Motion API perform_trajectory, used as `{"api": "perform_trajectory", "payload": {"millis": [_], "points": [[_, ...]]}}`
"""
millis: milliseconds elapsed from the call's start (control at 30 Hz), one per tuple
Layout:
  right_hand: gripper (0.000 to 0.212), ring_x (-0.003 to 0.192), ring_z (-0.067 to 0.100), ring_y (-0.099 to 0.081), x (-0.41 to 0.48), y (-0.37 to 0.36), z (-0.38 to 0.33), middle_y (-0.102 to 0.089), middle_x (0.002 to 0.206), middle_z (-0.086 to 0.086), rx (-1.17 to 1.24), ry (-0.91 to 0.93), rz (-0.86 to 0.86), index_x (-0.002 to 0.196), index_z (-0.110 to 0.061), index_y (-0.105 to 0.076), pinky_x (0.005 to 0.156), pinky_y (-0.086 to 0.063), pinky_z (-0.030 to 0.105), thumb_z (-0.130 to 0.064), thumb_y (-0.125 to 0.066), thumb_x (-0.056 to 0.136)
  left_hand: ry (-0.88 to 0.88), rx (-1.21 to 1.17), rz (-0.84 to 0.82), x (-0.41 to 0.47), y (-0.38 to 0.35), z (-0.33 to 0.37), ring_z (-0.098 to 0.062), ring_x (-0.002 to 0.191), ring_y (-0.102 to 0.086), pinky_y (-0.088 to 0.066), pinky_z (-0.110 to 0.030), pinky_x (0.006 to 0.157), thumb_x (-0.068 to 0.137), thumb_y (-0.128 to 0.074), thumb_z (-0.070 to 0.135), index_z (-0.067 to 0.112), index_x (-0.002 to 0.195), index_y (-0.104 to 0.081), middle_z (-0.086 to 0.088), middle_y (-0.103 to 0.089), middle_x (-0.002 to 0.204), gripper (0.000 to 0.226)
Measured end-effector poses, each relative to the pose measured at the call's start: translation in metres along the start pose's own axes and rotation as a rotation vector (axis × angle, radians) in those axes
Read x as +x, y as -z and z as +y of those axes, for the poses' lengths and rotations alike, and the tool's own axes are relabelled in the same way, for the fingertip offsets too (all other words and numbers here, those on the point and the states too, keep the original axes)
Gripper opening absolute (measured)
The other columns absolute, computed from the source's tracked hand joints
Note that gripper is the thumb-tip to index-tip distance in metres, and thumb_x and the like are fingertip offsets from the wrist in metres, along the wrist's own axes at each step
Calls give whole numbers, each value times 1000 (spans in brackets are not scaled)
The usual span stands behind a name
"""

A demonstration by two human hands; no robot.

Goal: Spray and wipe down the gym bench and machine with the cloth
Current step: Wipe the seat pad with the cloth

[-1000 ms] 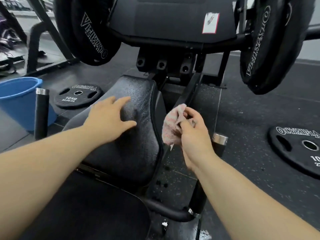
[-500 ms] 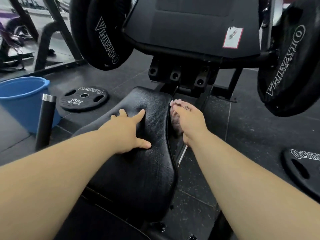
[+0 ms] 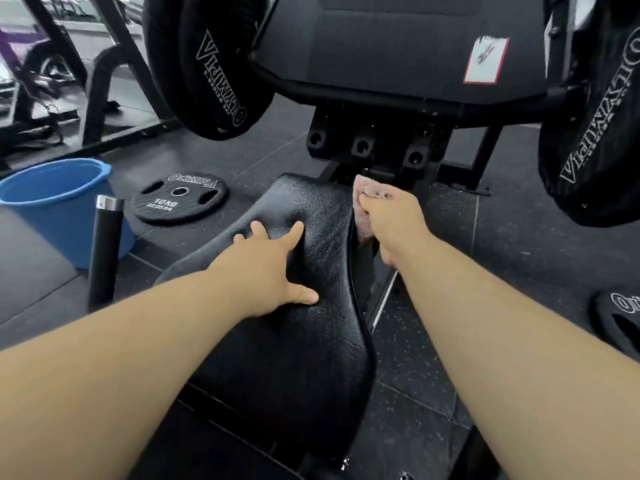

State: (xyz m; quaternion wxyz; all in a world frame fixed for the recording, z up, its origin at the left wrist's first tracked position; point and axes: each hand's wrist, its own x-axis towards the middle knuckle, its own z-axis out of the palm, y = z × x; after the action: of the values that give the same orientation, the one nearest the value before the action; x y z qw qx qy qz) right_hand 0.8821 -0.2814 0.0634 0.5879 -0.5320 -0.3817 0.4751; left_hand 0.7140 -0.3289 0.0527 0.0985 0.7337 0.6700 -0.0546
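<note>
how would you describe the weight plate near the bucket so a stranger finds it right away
Find the blue bucket on the left. Just right of it, past the upright black post, a black weight plate lies flat beside the seat. Unlike the big plates hung on the machine, it lies on the floor, and it alone shows "10 kg" in white.

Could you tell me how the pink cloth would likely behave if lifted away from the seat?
Probably floppy: the pink cloth bunches and droops below the right hand gripping it. Likely light, as one hand holds it easily. Its fuzzy surface should grip rather than slip on the seat pad.
</note>
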Motion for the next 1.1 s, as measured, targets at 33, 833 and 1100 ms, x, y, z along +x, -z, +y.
{"api": "perform_trajectory", "payload": {"millis": [33,833,1100], "points": [[21,66,-4,-68,-5,1,0,-67,79,-3,-13,-6,-38,92,-3,-66,60,-48,4,3,-48,100,1,2,0,-1,0,0,-46,146,-13,-28,-52,115,73,-63,73,43,152,10,-25,4,160,112],[24,47,4,-32,-67,40,40,-43,61,-4,-437,39,-288,85,3,-58,50,-28,22,-2,-37,96,20,26,11,-1,0,3,-46,146,-12,-26,-51,116,74,-62,72,42,153,8,-25,2,161,110],[21,90,23,-66,-126,92,23,-70,93,9,-111,-218,-254,93,-7,-71,84,-55,41,0,-52,92,-397,-178,138,-67,-27,29,-14,151,-4,-12,-45,123,88,-62,37,53,149,-9,11,-8,162,82]]}}
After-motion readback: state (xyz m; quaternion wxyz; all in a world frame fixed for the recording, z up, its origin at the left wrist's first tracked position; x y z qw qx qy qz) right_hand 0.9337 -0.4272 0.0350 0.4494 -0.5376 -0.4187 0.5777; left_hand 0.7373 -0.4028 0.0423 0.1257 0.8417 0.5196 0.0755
